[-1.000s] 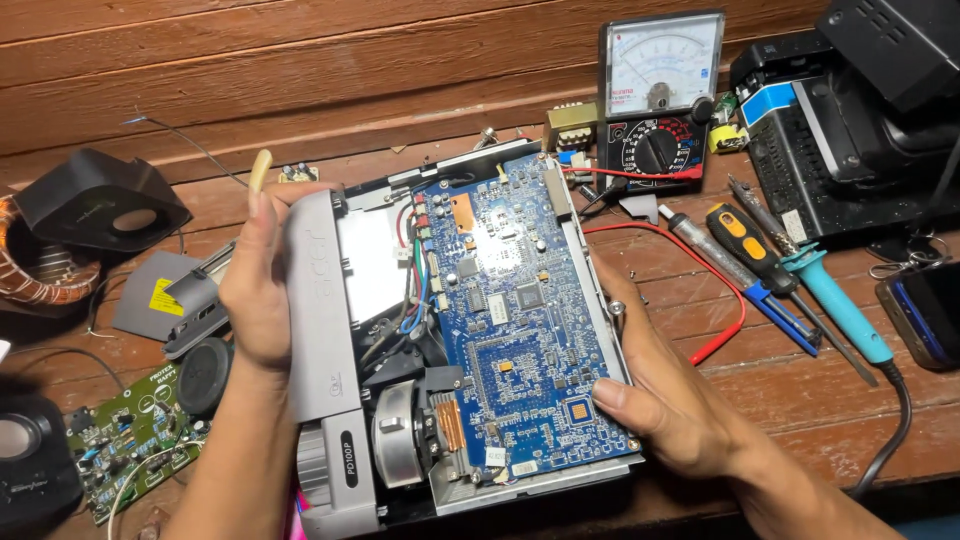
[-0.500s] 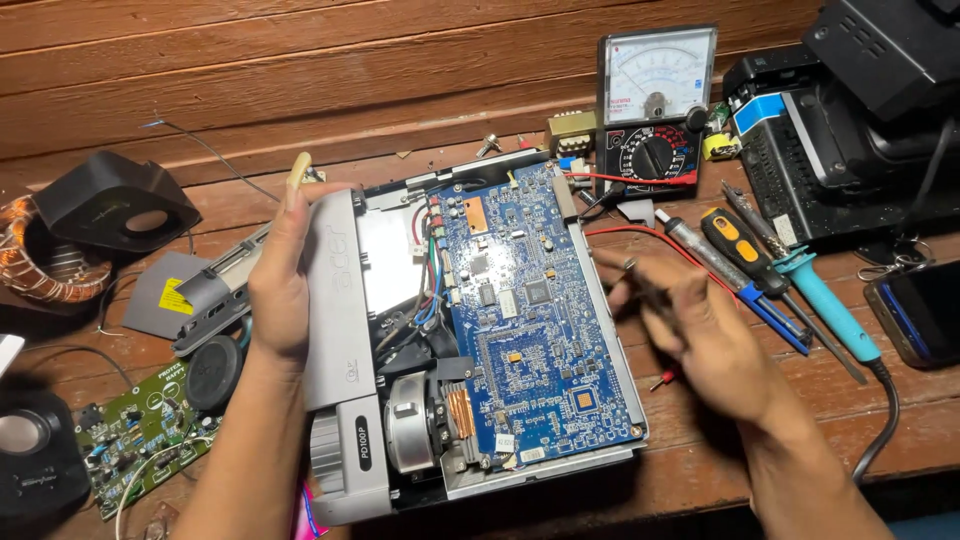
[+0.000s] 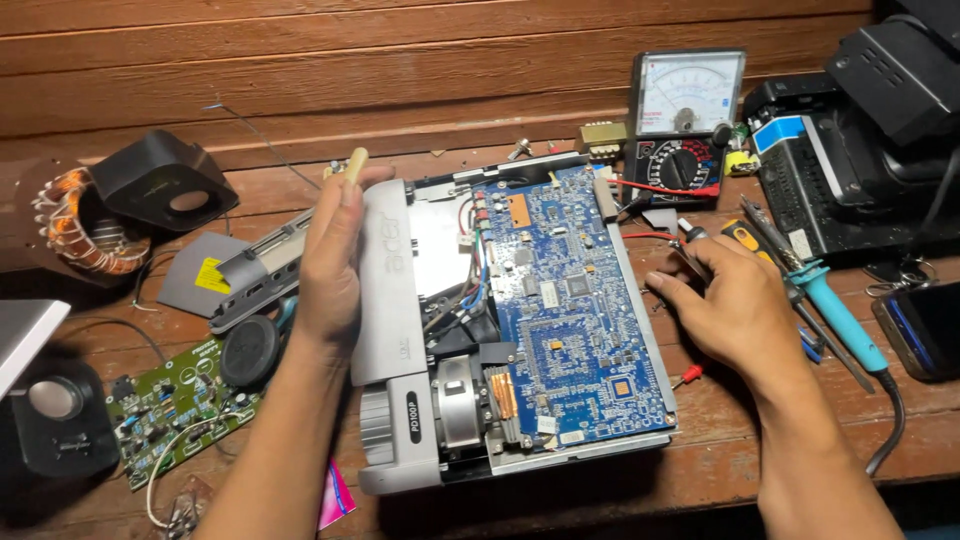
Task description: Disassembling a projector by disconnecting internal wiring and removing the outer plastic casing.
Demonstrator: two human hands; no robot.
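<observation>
The opened projector (image 3: 500,330) lay on the wooden bench (image 3: 740,440), its blue circuit board (image 3: 565,300) facing up; the left hand (image 3: 330,260) gripped its grey side casing, steadying it; the right hand (image 3: 730,305) had left the chassis edge it held a second before and rested on the bench, fingers curled over a screwdriver (image 3: 695,240), apparently picking up a tool; next came a firm grasp and aiming at a board screw; beyond stood an analogue multimeter (image 3: 685,115).

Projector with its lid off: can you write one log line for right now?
left hand: grips opened projector's grey side | right hand: on screwdriver | blue circuit board: exposed | multimeter: behind
</observation>
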